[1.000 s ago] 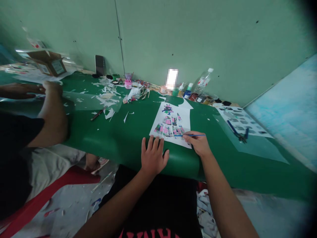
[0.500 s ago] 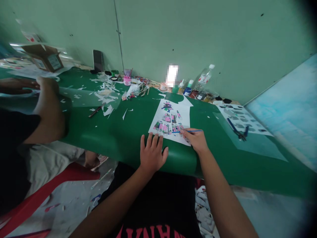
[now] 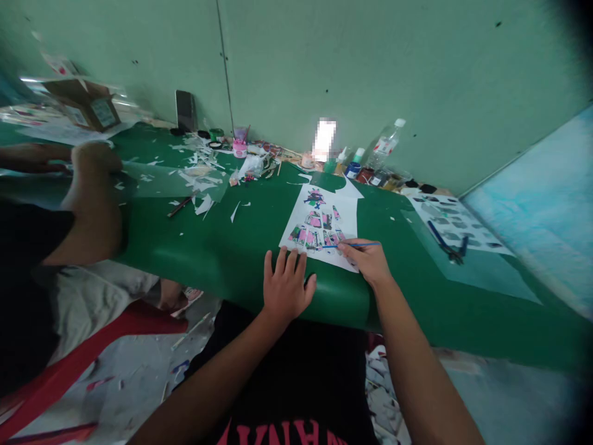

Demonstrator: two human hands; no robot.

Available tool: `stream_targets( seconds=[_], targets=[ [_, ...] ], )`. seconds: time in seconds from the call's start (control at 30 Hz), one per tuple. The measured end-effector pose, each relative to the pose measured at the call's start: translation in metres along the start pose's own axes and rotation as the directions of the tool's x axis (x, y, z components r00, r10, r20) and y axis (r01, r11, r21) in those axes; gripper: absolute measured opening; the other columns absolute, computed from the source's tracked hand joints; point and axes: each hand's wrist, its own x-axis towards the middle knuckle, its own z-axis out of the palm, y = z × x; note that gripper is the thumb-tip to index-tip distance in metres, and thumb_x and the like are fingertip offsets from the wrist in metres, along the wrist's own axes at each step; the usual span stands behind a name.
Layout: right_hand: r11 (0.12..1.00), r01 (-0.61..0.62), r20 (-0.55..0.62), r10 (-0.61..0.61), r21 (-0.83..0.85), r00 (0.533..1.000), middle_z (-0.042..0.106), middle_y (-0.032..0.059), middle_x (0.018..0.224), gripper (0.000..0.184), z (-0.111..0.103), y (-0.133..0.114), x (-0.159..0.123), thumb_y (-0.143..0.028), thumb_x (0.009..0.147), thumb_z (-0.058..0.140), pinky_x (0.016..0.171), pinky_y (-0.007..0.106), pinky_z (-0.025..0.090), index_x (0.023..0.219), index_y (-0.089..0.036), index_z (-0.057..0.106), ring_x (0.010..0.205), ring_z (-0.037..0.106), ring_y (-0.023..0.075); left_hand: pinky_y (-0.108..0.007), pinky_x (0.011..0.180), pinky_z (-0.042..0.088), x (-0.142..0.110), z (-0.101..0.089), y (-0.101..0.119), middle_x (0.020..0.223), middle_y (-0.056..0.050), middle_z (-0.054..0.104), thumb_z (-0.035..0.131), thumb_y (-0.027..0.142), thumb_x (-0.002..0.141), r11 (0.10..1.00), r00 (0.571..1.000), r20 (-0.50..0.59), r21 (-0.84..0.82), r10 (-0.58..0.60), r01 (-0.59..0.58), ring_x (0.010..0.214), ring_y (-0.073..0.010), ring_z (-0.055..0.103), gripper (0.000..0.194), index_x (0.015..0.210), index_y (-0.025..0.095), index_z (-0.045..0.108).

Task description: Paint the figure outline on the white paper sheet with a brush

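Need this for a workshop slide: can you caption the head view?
Right hand holds a thin blue brush over a painted sheet; left hand rests flat beside it.

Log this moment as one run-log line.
left hand: flat on green table, fingers at painted sheet edge | right hand: holds blue paintbrush on sheet | co-worker's arm: left

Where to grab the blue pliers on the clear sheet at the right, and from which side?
Probably the blue handles, from above. The pliers lie flat on the clear sheet, handles spread toward the wall, dark jaws toward the table edge. The handles are the long part with open space around them; pinch across both.
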Motion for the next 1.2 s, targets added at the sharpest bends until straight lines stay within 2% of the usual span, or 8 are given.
stream_targets(
  seconds=[0.67,1.2],
  targets=[
    [1.000,0.004,0.012,-0.004,-0.009,1.000,0.070,0.0041,0.064,0.036,0.0006,0.0000,0.0010,-0.044,0.066,0.084,0.051,0.026,0.041,0.087,-0.015,0.081,0.056,0.055,0.0131,-0.060,0.118,0.020,-0.0006,0.0009,-0.0014,0.139,-0.013,0.058,0.046,0.043,0.097,1.000,1.000,-0.019,0.000,0.007,-0.007,0.140,-0.0361,0.039,0.049,0.138,0.016,0.054],
    [0.997,-0.064,0.043,0.062,0.037,0.997,0.053,-0.0027,0.051,0.040,0.0004,-0.0073,-0.0055,-0.044,0.065,0.084,0.042,0.023,0.024,0.088,-0.012,0.079,0.045,0.035,0.0073,-0.060,0.119,0.019,-0.0004,0.0011,-0.0011,0.140,-0.012,0.057,0.045,0.044,0.098,1.000,1.000,-0.008,-0.001,0.001,-0.001,0.140,-0.0357,0.039,0.050,0.138,0.016,0.054]
  ],
)
